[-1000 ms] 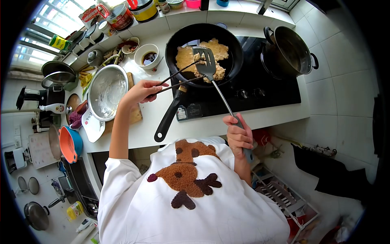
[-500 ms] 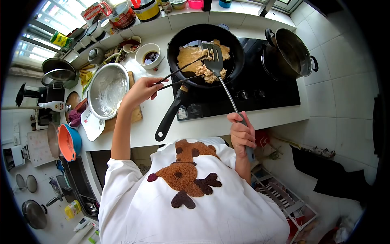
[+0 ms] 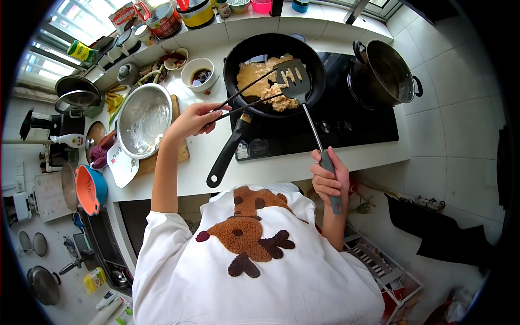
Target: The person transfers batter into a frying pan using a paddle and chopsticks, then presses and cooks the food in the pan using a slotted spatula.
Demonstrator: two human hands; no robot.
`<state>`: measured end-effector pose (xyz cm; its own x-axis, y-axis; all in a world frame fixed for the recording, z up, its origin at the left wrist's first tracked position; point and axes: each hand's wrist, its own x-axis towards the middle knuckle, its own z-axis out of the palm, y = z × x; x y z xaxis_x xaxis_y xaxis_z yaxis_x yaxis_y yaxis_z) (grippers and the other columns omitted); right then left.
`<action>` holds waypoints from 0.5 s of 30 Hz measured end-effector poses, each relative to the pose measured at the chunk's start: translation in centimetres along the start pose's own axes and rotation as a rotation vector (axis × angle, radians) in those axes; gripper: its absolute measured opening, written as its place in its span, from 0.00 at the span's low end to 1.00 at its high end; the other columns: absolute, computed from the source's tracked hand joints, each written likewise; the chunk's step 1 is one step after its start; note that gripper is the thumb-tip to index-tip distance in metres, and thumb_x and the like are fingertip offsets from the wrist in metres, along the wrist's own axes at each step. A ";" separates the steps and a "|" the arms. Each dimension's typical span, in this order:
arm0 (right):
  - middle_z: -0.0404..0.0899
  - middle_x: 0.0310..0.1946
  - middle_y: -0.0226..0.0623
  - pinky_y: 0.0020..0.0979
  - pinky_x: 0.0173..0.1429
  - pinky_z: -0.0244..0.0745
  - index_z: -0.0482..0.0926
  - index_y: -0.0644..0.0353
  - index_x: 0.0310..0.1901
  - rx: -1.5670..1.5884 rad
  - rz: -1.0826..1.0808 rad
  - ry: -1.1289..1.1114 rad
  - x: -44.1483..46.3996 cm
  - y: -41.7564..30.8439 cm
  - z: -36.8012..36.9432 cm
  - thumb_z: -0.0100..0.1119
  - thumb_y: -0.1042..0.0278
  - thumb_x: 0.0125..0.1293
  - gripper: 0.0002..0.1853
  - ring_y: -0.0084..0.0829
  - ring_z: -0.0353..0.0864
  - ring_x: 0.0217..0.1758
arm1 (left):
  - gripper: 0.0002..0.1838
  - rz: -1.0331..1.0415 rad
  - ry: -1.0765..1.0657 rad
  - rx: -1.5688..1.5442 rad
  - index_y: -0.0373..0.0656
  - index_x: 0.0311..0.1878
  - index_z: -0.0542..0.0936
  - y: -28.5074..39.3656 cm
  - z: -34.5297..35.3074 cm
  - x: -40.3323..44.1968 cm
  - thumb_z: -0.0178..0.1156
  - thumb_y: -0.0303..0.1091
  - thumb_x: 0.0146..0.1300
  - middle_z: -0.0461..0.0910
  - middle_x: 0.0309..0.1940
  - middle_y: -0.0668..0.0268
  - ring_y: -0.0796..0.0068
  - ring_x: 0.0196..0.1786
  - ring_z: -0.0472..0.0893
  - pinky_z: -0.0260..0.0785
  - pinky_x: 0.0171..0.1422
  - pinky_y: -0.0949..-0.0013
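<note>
My left hand is closed around a pair of dark chopsticks, whose tips reach into the black frying pan. My right hand grips the grey handle of a slotted spatula. The spatula's dark head lies over the right part of the pan, next to the food. Pale brown, batter-like food spreads flat on the left of the pan, with a lumpy heap nearer to me by the chopstick tips. The pan's long black handle points toward me, held by neither hand.
The pan sits on a black cooktop, with a dark pot at its right. Left of the pan are a white bowl of dark liquid and a metal mixing bowl on a wooden board. An orange and blue basket stands at the counter's left edge.
My right hand has shifted slightly right, and the spatula head has moved right, off part of the food. The chopsticks have moved only a little, with their tips slightly farther right.
</note>
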<state>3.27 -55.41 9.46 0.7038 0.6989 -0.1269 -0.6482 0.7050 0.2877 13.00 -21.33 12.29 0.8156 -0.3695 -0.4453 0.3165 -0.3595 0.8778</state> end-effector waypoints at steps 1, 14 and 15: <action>0.60 0.15 0.33 0.20 0.07 0.63 0.57 0.62 0.40 0.000 -0.001 0.002 -0.1 -0.4 0.1 0.31 0.53 0.72 0.17 0.16 0.59 0.08 | 0.15 -0.001 -0.001 -0.002 0.48 0.53 0.76 -0.1 0.0 0.3 0.50 0.38 0.67 0.65 0.13 0.77 0.91 0.14 0.58 0.44 0.17 0.81; 0.62 0.13 0.24 0.20 0.09 0.50 0.67 0.57 0.36 -1.723 -0.275 0.917 -2.6 -1.7 6.1 0.49 0.57 0.67 0.12 0.13 0.56 0.06 | 0.15 -0.232 -0.168 -0.038 0.46 0.49 0.76 2.1 -0.4 4.4 0.45 0.43 0.69 0.56 0.14 0.79 0.90 0.14 0.49 0.37 0.15 0.83; 0.62 0.13 0.24 0.20 0.09 0.50 0.67 0.57 0.36 -1.722 -0.275 0.918 -3.0 -1.7 6.1 0.49 0.57 0.67 0.12 0.13 0.56 0.06 | 0.15 -0.232 -0.169 -0.038 0.46 0.49 0.76 1.8 -0.6 4.6 0.45 0.43 0.69 0.56 0.14 0.79 0.90 0.14 0.49 0.37 0.15 0.83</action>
<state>4.06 -59.39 15.18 0.8471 0.0110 -0.5313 -0.5106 -0.2601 -0.8195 17.58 -23.15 11.97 0.6275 -0.4200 -0.6557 0.5058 -0.4204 0.7533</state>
